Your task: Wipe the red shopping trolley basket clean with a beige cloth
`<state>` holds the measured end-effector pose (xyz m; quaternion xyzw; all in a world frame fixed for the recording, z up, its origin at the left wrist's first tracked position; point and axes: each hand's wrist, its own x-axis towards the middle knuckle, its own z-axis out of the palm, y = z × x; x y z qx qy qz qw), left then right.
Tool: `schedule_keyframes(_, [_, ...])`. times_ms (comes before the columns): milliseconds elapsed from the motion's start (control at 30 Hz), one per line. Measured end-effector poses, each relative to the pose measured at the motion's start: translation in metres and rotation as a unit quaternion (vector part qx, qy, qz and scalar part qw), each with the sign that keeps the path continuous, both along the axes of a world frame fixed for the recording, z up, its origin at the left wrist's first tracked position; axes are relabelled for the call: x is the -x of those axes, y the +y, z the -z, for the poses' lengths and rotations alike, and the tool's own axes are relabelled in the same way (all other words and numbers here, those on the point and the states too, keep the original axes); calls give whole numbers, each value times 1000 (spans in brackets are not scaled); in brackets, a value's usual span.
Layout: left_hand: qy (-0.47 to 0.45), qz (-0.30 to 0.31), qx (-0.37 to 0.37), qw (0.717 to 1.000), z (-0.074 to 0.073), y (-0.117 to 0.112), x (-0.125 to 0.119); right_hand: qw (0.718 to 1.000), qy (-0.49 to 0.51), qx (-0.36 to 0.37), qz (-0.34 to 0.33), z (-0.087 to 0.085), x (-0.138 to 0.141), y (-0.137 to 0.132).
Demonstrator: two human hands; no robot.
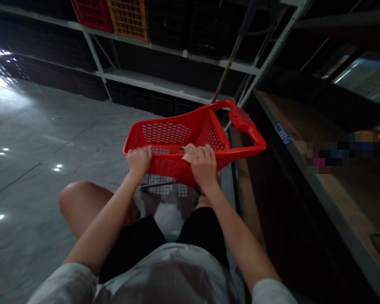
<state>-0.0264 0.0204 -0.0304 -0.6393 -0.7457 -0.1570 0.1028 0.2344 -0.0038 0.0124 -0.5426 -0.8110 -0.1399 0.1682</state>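
Observation:
In front of my knees stands a red plastic shopping cart (pixel 167 166) with perforated walls and a looped handle on the right. My left hand (pixel 139 160) is closed over the cart's near rim, towards its left end. Farther right on the same rim rests my right hand (pixel 204 164), fingers curled around a small crumpled beige cloth (pixel 187 152). Only a pale edge of that cloth shows past the fingers; the rest is hidden in the hand. The inside of the basket shows no goods. A metal leg (pixel 158 185) shows under the basket.
Behind the cart runs a metal shelf rack (pixel 152 84) with dark crates, a red crate (pixel 93 14) and a yellow crate (pixel 129 19). A rusty pole (pixel 226 69) leans there. To my right is a wooden-topped counter (pixel 329 181). Grey concrete floor (pixel 34 160) stretches left.

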Motion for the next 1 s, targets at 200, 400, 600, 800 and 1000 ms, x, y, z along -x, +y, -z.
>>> schedule_keyframes(200, [-5,35,-6,999,1,-7,-15,991,-40,58,-110,24,60,10])
schedule_keyframes(400, [-10,36,-8,999,1,-7,-12,998,-49,-15,-38,5,-66,12])
schedule_keyframes(600, [-20,0,-13,1000,5,-12,-40,991,72,-11,112,36,-9,3])
schedule_keyframes(800, [-18,36,2,999,6,-22,-27,993,61,61,-80,58,106,-13])
schedule_keyframes(1000, [-14,59,2,998,2,-32,-7,998,64,28,-8,36,-28,0])
